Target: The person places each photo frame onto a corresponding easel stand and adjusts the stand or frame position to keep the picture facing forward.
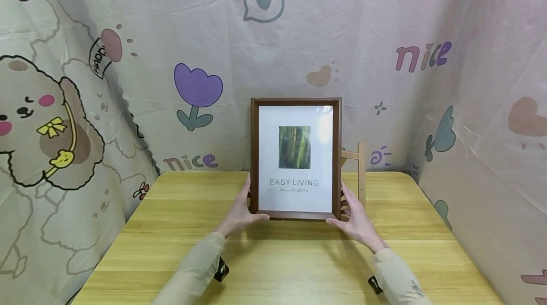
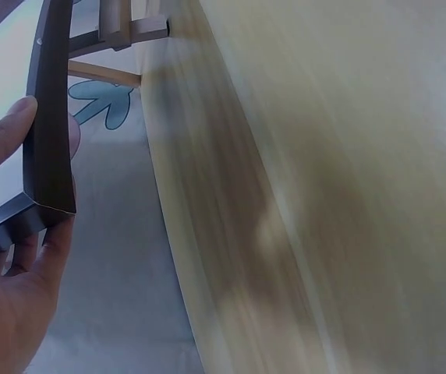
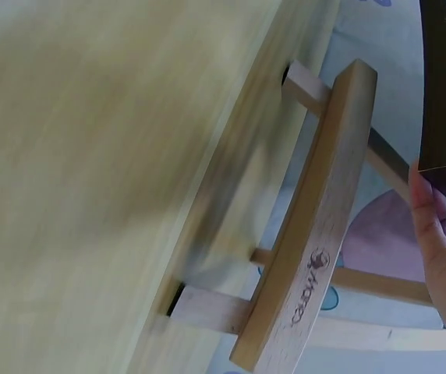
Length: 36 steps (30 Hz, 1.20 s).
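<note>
Picture frame (image 1: 295,159) is held upright in front of a wooden easel (image 1: 361,176), near the far edge of the bench (image 1: 295,267), lower corners gripped from both sides. Left grip (image 1: 240,214): lower left corner pinched, thumb laid on the front face, fingers wrapped behind and under. Right grip (image 1: 355,217): lower right corner pinched, thumb placed at the front, fingers curled round the side and back. Bottom edge is held clear of the bench; at the right corner a gap is seen between frame and easel ledge (image 3: 309,226). Ledge is marked with a dark logo and lettering. Most of the easel is hidden by the frame in the head view; one upright and a crossbar are seen at the right. Brown border, white mat, small green bamboo print; "EASY LIVING" is printed below it. Glare is seen on the upper right of the front. Forearms are covered by light sleeves (image 1: 190,269). Bench is backed by a printed cloth (image 1: 273,58) with a purple tulip and "nice" lettering.
</note>
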{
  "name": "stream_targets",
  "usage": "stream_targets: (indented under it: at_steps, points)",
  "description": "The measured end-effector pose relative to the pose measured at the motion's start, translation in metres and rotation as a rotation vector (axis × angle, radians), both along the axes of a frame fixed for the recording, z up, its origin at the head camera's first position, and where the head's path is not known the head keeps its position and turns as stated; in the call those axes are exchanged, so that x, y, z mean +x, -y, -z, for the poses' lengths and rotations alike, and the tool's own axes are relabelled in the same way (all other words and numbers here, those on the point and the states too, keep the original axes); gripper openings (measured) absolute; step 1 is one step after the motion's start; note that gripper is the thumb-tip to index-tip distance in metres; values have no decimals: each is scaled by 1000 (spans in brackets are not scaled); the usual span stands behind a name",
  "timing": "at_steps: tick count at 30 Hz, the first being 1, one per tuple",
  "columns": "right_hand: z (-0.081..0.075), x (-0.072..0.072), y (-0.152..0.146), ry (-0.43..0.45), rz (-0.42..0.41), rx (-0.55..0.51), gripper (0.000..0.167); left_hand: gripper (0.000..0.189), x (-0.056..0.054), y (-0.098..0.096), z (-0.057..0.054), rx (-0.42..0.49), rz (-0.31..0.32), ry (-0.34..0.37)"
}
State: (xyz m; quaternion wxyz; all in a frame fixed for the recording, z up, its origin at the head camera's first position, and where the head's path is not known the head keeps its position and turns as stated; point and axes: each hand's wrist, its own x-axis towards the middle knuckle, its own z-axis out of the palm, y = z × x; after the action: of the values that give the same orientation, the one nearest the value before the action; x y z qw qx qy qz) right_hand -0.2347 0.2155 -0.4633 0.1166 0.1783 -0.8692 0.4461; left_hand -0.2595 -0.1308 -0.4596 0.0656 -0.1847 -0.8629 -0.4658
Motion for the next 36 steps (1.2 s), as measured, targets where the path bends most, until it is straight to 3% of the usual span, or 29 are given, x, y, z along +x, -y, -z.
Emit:
stream_targets:
  at_steps: [9,18,36]
  points:
    - [-1,-1,-12,-2,25,-24,116,137,-7,-14,-5,-5,29,-3]
    - [-1,0,-22,-72,58,12,115,136,-16,-27,-6,-3,59,-26]
    - [-2,1,-41,-76,91,15,116,136,-32,-53,-7,21,111,-25]
